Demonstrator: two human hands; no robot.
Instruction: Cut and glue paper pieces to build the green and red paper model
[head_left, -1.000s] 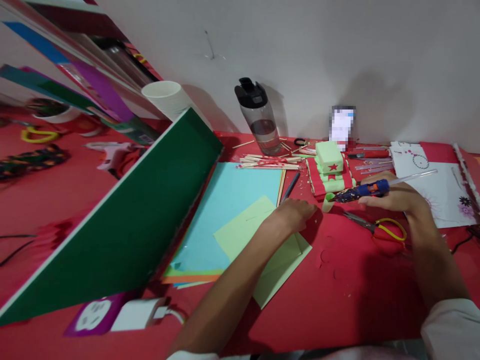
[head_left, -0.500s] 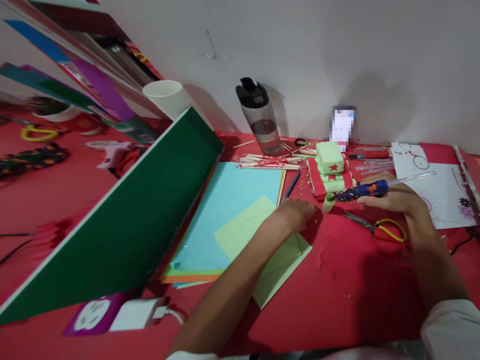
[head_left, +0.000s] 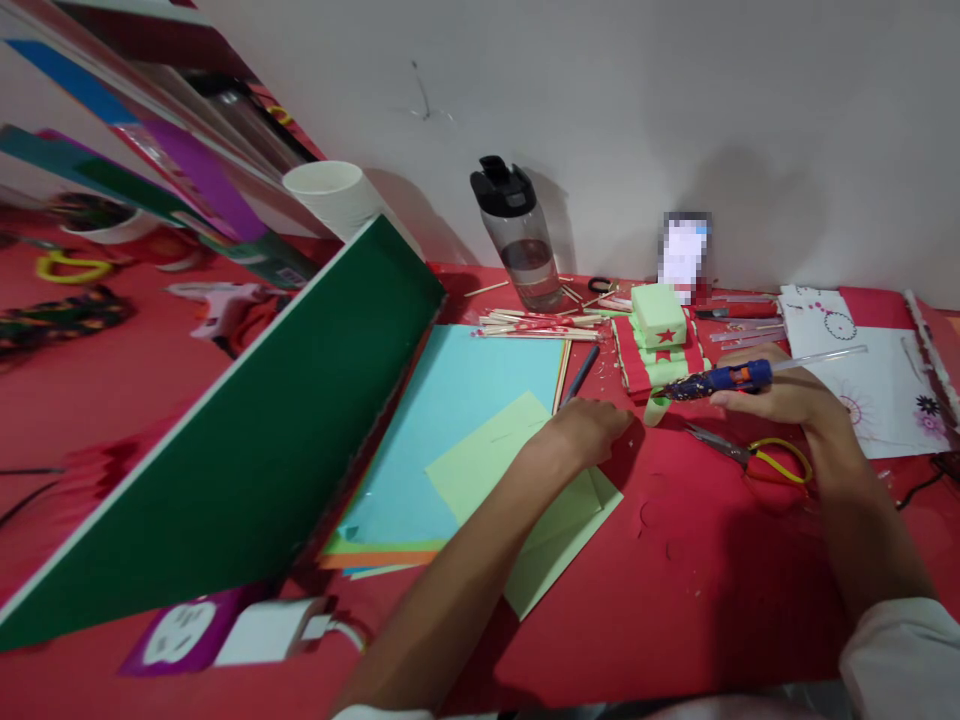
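My right hand (head_left: 784, 390) is closed around a blue hot glue gun (head_left: 739, 378), with a clear glue stick (head_left: 821, 357) poking out of its back. The gun's nozzle is at the mouth of a small light-green paper tube (head_left: 656, 408); I cannot tell whether they touch. Just left of the tube, my left hand (head_left: 589, 430) rests low over the table with its fingers bent together; anything within them is hidden. Behind the tube sits a light-green and red craft piece (head_left: 660, 320) with a red star. Yellow-handled pliers (head_left: 750, 455) lie below the gun.
A green board (head_left: 247, 440) leans across the left side. Coloured paper sheets (head_left: 480, 370) lie under my left forearm. Farther back are a water bottle (head_left: 521, 240), thin wooden sticks (head_left: 536, 325) and a phone (head_left: 682, 255). A white charger (head_left: 262, 632) lies near the front.
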